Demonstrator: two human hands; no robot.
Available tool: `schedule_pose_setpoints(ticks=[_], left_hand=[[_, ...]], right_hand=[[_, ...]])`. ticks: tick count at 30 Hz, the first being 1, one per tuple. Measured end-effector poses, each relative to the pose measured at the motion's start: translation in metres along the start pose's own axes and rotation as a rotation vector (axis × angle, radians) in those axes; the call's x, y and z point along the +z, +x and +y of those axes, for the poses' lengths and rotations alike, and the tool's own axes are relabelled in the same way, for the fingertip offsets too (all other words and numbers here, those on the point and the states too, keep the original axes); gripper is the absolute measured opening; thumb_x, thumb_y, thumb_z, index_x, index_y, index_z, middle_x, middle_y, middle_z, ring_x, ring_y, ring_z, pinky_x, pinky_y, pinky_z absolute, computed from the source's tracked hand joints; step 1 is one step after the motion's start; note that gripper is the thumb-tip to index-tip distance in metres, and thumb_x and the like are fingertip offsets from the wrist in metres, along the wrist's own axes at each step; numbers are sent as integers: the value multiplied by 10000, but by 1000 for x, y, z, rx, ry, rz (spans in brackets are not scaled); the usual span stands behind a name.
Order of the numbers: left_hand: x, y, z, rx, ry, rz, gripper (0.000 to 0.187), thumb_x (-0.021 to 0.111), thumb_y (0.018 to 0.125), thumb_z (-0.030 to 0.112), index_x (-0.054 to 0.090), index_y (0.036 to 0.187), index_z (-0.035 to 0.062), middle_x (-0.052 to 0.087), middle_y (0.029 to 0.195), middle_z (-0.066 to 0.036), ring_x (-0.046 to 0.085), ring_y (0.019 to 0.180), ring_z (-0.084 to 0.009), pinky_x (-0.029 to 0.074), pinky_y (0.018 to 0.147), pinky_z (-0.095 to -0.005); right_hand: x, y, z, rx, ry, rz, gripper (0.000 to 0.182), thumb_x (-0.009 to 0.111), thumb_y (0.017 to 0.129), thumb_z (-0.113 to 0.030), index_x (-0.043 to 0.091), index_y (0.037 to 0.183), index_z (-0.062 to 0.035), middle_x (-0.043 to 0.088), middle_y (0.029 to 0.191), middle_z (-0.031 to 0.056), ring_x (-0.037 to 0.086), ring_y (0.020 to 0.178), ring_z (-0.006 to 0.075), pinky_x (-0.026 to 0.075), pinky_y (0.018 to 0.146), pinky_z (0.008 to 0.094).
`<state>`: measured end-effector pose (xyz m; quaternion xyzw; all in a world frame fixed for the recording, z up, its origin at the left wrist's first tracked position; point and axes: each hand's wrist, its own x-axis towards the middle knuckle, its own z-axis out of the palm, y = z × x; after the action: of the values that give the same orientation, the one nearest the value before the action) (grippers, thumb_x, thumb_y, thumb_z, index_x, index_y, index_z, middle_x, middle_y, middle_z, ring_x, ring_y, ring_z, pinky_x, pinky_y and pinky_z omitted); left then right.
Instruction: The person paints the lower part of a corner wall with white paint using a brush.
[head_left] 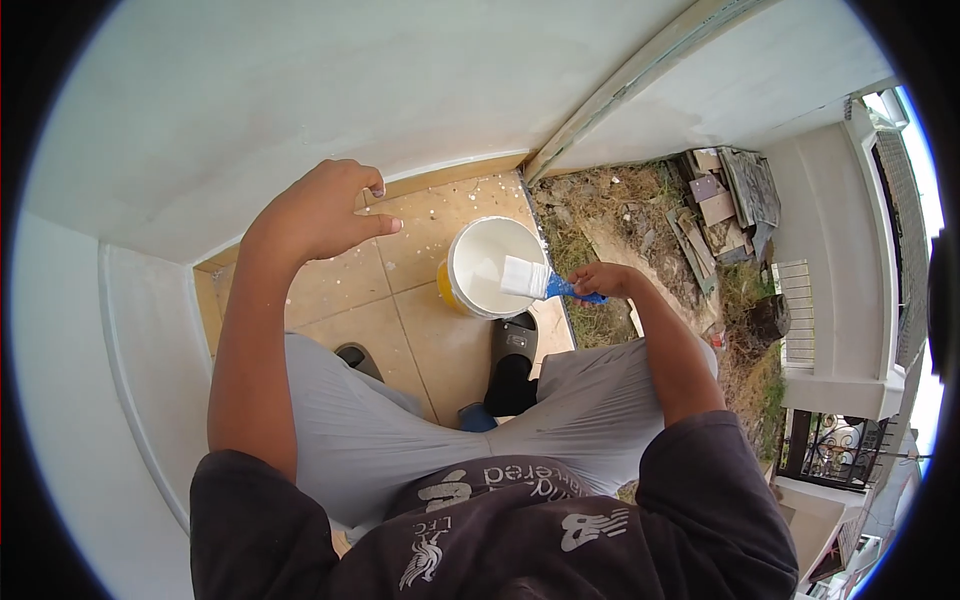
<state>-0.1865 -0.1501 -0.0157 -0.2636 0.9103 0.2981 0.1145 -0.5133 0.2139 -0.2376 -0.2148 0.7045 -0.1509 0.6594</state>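
Note:
My right hand (605, 282) is closed round the blue handle of a paintbrush (558, 286). Its wide bristles are coated white and lie over the right side of a bucket (446, 285). That bucket has a yellow outside and a white inside, with what looks like white paint in it; it stands on the floor between my feet and the wall. To the left, my left hand (325, 210) hovers near the wall with nothing in it, thumb and fingers apart and slightly bent.
Paint spots dot the tiled floor (345, 285). A pale wall (330, 90) rises ahead, with tan skirting (440, 178) along its base. Right of the tile edge lies rough ground (600, 215) with stacked boards or slabs (720, 205). My sandalled foot (514, 345) is close to the bucket.

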Motion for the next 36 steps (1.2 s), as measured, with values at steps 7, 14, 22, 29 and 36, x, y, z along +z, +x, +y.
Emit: schedule_pose_setpoints(ticks=[7, 14, 22, 29, 36], left_hand=[[1, -1, -4, -3, -6, 19, 540, 736, 793, 419, 608, 1153, 37, 605, 1173, -150, 611, 831, -256, 497, 804, -392], [-18, -3, -27, -27, -20, 130, 561, 736, 785, 459, 617, 1146, 47, 629, 1112, -159, 638, 873, -255, 507, 769, -397], [-33, 2, -48, -156, -81, 180, 522, 736, 790, 449, 642, 1104, 43, 642, 1115, -157, 588, 1061, -284, 490, 873, -411], [-11, 16, -67, -132, -32, 65, 593, 739, 769, 481, 629, 1133, 26, 669, 1019, -196, 660, 877, -282, 509, 792, -402], [-2, 21, -69, -165, -3, 28, 558, 753, 772, 454, 644, 1098, 14, 656, 1117, -153, 619, 1015, -278, 505, 858, -387]], right_hand=[[3, -5, -4, -110, 119, 20, 246, 583, 887, -82, 631, 1120, -20, 665, 900, 37, 605, 836, 118, 474, 760, 276], [9, -21, -54, -385, 240, 73, 233, 574, 892, -58, 606, 1115, -2, 647, 910, 27, 594, 838, 112, 468, 782, 271], [61, 15, -169, -665, 229, 494, 222, 529, 899, -30, 471, 1110, 10, 635, 888, 131, 670, 813, 210, 509, 657, 347], [138, 122, -208, -558, 47, 1225, 205, 487, 802, 37, 338, 941, 21, 530, 804, 258, 575, 706, 422, 443, 637, 476], [194, 167, -247, -775, 143, 1149, 173, 446, 789, 82, 343, 916, 26, 473, 810, 296, 478, 760, 484, 362, 671, 540]])
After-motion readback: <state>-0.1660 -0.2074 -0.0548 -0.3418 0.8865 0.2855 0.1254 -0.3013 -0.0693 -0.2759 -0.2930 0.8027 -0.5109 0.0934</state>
